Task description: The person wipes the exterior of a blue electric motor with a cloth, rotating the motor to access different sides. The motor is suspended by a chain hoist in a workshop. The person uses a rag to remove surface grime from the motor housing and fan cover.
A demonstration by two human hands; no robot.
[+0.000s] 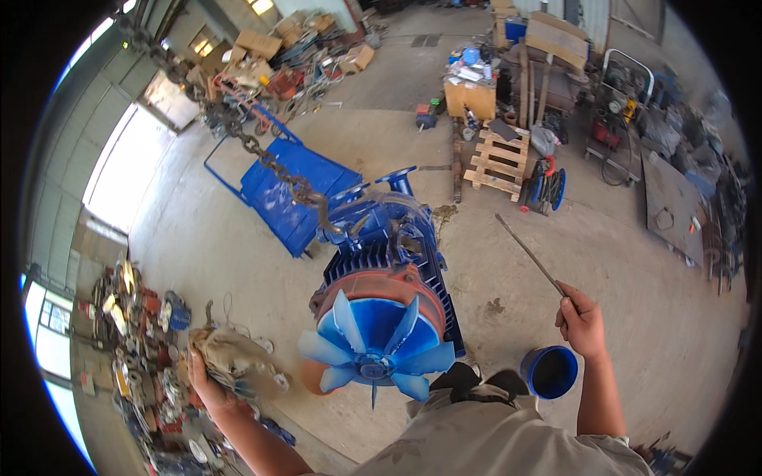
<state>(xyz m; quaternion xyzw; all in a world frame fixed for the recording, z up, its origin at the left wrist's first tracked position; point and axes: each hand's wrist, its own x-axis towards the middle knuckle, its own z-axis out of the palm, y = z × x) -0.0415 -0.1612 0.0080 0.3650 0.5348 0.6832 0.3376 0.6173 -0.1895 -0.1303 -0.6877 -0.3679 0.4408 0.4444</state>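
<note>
Straight in front of me is a blue electric motor (375, 254) with cooling fins along its body. Its near end has a reddish-brown ring (381, 284) and a pale blue fan (373, 368) with several blades. A rusty chain (262, 155) comes down from the upper left to a hook (324, 213) at the motor's top. My right hand (583, 321) is closed round one end of a long thin metal rod (527, 252), which points up and left. Out to the left, my left hand (208, 382) grips a crumpled, dirty brown cloth (230, 355).
A blue bucket (550, 373) with dark contents stands on the floor below my right hand. Beyond the motor is a blue flatbed cart (290, 190). Piled metal parts (151, 357) line the left side. A wooden pallet (498, 159) and a cable reel (548, 189) lie far right.
</note>
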